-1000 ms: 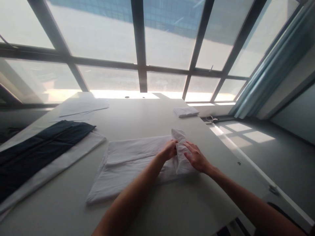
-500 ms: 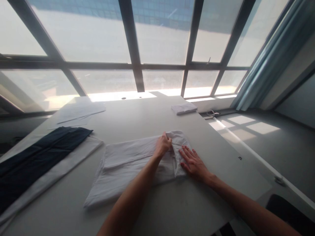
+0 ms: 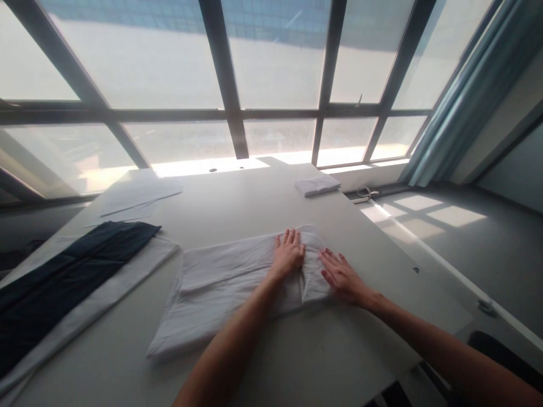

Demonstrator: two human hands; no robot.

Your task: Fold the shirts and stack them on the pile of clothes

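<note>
A white folded cloth (image 3: 229, 271), perhaps a garment, lies lengthwise on the white table (image 3: 237, 209), its right end turned over into a flap. Across the inner edge of that flap rests my left hand (image 3: 289, 251), palm down with the fingers stretched out. My right hand (image 3: 341, 276) lies flat at the cloth's right end, fingertips on the flap and fingers extended. Neither hand grips the fabric. What is under the palms is hidden.
On the left, dark trousers-like cloth (image 3: 76, 265) lies over a white cloth (image 3: 114, 299). White sheets (image 3: 136, 195) are at the back left. A small folded white cloth (image 3: 317, 185) sits near the table's right edge. Windows stand behind; a blue curtain (image 3: 462, 107) hangs right.
My left hand has let go of the flap's edge and opened flat onto it, slightly further right. My right hand has slid a little to the right.
</note>
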